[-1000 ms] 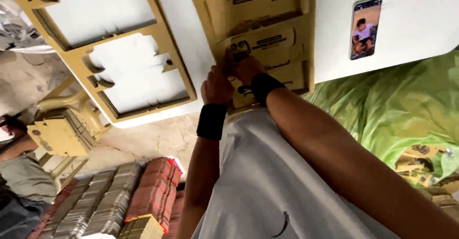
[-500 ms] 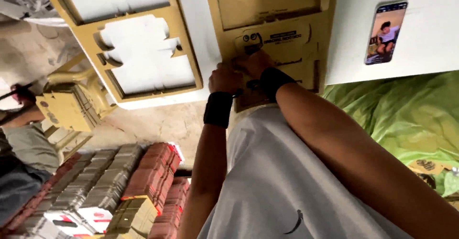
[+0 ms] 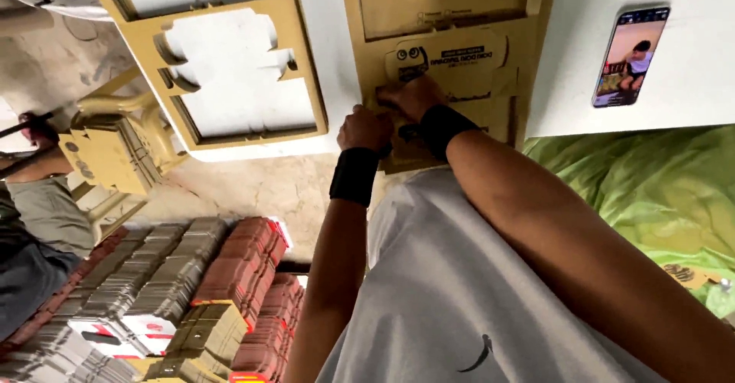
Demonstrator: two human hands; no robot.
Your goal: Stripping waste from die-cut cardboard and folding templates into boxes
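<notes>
A tan die-cut cardboard sheet [image 3: 452, 15] with printed box shapes lies on the white table [image 3: 689, 84] in front of me. My left hand [image 3: 366, 129], with a black wristband, grips the sheet's near left edge. My right hand [image 3: 409, 96], also with a black wristband, presses on a die-cut box blank [image 3: 448, 60] in the sheet, fingers curled at its lower left corner. Both forearms reach up from my grey shirt.
A punched-out cardboard frame [image 3: 222, 54] lies to the left on the table. A phone [image 3: 630, 57] with a lit screen rests at the right. Green cloth [image 3: 643, 191] hangs below it. Stacks of flat boxes [image 3: 191, 291] fill the floor. Another person [image 3: 38, 199] sits far left.
The view has shifted slightly, so the table sits lower and to the right in view. My hands stay on the same box blank, the left hand now a little lower on the edge.
</notes>
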